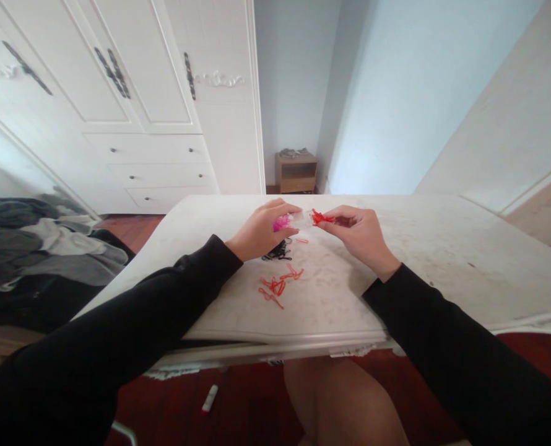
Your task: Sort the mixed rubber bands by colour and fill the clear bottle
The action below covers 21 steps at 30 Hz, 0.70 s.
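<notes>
My left hand [267, 228] is closed around a small clear plastic box [303, 219] above the white table. Bright pink pieces [282, 223] show inside the box near my fingers. At the box's right end, my right hand [356, 234] pinches a bunch of small red clips [322, 217], partly at the box's opening. Beneath my left hand lies a pile of black clips [279, 249]. Loose orange-red clips [275, 286] are scattered closer to me on the tabletop, and a single one [302, 240] lies under the box. The exact kind of these clips is too small to be sure of.
The white table [424, 260] has a raised front edge. To the left is a heap of dark and grey clothes [47, 254]. A white wardrobe [155, 111] and a small wooden nightstand [296, 173] stand beyond. A white tube [209, 398] lies on the red floor.
</notes>
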### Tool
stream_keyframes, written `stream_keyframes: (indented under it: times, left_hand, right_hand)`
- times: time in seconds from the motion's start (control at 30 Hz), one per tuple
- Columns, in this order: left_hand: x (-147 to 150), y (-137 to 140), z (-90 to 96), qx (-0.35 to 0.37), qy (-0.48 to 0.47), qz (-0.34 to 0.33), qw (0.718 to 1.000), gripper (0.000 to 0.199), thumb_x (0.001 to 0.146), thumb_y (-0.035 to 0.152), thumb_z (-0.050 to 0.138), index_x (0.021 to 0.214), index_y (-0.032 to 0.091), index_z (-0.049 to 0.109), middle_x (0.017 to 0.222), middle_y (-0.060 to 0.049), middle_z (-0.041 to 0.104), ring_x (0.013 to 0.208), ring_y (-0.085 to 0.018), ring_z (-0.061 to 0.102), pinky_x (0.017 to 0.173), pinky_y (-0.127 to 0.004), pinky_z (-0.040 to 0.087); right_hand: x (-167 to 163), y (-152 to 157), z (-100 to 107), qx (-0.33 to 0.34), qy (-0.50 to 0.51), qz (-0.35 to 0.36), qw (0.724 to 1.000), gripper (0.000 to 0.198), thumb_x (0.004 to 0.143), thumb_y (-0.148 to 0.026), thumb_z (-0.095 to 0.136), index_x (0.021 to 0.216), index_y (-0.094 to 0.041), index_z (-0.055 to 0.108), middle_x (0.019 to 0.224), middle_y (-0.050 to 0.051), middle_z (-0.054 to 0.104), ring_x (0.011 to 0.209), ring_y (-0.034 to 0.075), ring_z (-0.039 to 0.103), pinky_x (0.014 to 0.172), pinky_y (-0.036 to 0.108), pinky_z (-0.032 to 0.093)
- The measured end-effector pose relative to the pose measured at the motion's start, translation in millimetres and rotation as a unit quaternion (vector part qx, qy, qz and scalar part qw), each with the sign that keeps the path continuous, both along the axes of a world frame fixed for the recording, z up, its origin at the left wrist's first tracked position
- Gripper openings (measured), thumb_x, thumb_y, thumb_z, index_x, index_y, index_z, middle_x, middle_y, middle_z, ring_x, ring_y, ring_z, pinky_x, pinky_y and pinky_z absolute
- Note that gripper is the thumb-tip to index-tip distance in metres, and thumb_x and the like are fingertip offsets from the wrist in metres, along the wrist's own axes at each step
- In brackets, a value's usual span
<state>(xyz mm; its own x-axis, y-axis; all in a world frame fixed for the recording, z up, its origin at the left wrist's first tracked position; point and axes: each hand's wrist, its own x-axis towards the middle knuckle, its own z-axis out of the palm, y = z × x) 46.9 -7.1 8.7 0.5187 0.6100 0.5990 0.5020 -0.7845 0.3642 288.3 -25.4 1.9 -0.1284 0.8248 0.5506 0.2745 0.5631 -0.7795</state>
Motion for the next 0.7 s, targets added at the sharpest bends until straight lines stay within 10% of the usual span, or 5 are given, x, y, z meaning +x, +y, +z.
stream_keyframes:
  times: [0.2,0.7]
  left_hand:
    - [0.2,-1.6,-2.3,-0.005,0.012,-0.005,1.000,0.034,0.090,0.025,0.073,0.124,0.019,0.071,0.111,-0.010,0.070,0.105,-0.024,0.066,0.098,-0.043,0.053]
    - [2.6,-6.8,-0.6,0.035,0.013,-0.022,0.999,0.035,0.090,0.022,0.074,0.124,0.016,0.072,0.111,-0.010,0.071,0.105,-0.024,0.064,0.097,-0.042,0.053]
  right_hand:
    - [1.1,-3.8,5.6,0.094,-0.100,-0.020,0.990,0.022,0.086,-0.047,0.078,0.086,-0.025,0.083,0.087,0.005,0.072,0.081,0.019,0.066,0.075,0.037,0.054]
    - [-0.8,-8.1,5.1,0.074,-0.048,-0.013,0.996,0.027,0.080,-0.049,0.084,0.078,-0.023,0.081,0.083,0.006,0.077,0.078,0.021,0.071,0.074,0.036,0.057]
